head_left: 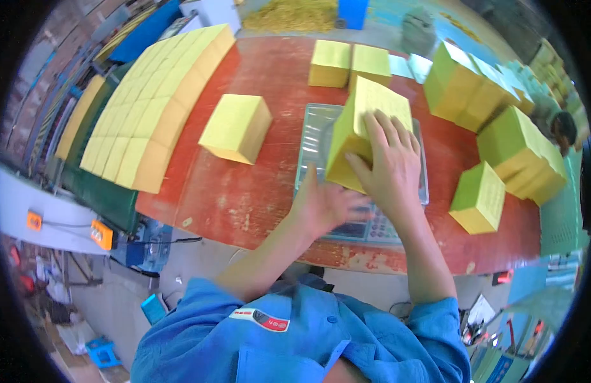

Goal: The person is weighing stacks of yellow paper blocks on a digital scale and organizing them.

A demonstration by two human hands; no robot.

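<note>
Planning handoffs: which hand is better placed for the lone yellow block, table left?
Probably the left hand: blurred, but seemingly open and empty, and nearer that lone block. The right hand is on a taller yellow block.

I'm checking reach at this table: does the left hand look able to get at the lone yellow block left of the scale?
Probably yes: the left hand looks open and empty, and nothing tall stands between it and the lone yellow block, just the scale and red tabletop.

Right hand [394, 165] clasps a tall yellow block [350, 137] over a clear-covered scale [316, 137], left hand [324, 205] spread near-left of it; red table [283, 70] bears more yellow blocks [235, 124] left, far, right.
</note>
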